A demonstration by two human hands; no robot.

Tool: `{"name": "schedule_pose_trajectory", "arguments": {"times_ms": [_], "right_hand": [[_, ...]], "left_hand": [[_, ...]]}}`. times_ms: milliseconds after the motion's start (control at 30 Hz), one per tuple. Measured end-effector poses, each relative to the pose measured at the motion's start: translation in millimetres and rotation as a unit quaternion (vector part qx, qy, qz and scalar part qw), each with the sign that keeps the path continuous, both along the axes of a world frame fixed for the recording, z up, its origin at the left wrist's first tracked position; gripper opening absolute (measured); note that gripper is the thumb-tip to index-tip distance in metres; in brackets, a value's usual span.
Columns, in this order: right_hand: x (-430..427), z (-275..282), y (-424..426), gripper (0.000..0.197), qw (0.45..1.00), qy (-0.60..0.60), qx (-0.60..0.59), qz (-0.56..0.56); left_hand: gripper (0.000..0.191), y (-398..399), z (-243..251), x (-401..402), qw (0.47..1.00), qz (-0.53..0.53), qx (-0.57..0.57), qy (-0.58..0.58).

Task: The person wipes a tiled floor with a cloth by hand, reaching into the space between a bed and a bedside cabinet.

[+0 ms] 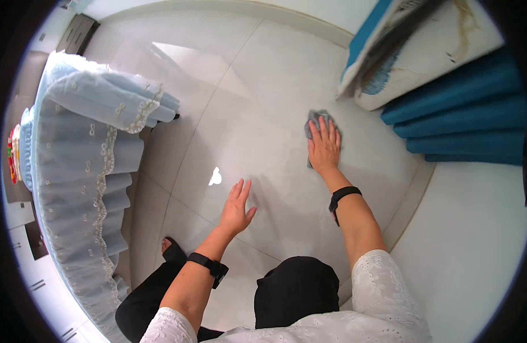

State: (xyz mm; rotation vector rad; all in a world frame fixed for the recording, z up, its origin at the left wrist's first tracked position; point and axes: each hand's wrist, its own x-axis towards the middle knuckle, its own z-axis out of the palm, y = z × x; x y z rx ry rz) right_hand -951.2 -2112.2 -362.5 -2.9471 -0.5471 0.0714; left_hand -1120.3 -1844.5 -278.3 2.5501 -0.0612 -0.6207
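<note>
My right hand lies flat on a grey cloth, fingers spread a little, pressing it against the tiled floor. The cloth is crumpled and shows beyond my fingertips and along the left side of the palm; the rest is hidden under the hand. My left hand is held over the floor with nothing in it, its thumb apart from the fingers. Whether it touches the tiles I cannot tell. A bright white patch, seemingly reflected light, shows on the floor just beyond the left fingertips.
At the left stands a table draped in a pale blue lace-edged tablecloth. Blue and patterned curtains hang at the right, close to the floor. A white wall with a beige baseboard runs along my right side.
</note>
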Motion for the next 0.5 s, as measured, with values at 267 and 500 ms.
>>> {"name": "schedule_pose_trajectory", "arguments": {"times_ms": [267,500], "right_hand": [[-99,-11,132,0.042,0.899,0.045,0.223,0.375],[40,-17,136,0.046,0.975,-0.080,0.131,0.161]], "left_hand": [[0.092,43,-20,-20,0.992,0.105,-0.017,-0.061],[0.094,101,-21,-50,0.978,0.208,-0.024,-0.014]]}}
